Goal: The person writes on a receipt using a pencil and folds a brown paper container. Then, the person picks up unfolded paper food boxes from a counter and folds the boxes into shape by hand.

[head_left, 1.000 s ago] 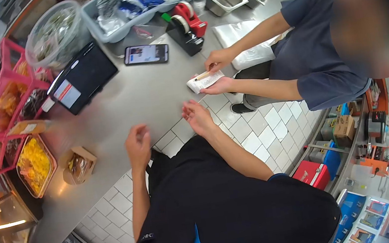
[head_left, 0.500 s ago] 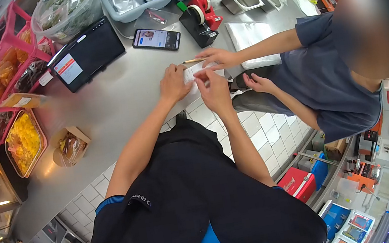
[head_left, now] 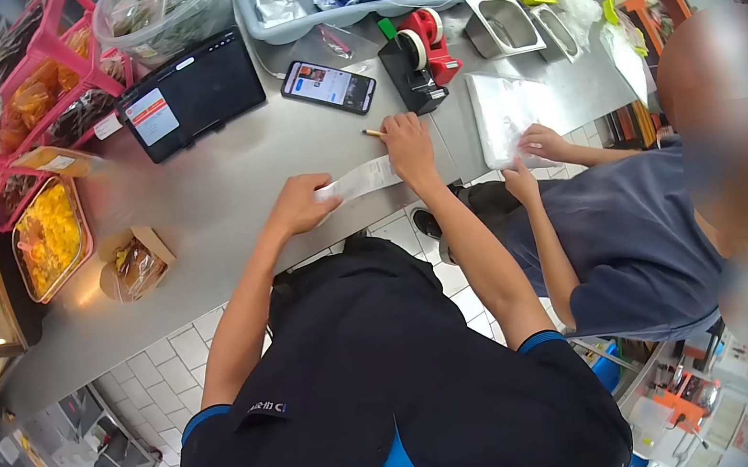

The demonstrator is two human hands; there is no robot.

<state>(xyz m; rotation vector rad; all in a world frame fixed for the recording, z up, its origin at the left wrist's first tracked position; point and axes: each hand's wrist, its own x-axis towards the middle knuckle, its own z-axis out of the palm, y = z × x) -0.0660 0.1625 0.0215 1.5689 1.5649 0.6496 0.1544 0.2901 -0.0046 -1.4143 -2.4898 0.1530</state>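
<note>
A long white paper slip stretches between my two hands over the steel counter's front part. Its left end is pinched in my left hand, fingers closed. My right hand is closed on the slip's right end. A short pen-like stick pokes out at the left of my right fingertips; whether they touch it is hard to tell. Just behind lies a phone with its screen lit. The black and red tape dispensers stand beyond my right hand.
A black tablet, a boxed food item and a tray of yellow food are on the left. Blue bin stands at the back. At right, a co-worker has both hands by clear plastic bags.
Both my hands have reached the counter and taken the slip, which the co-worker held before. The co-worker's hands have moved away to the plastic bags.
</note>
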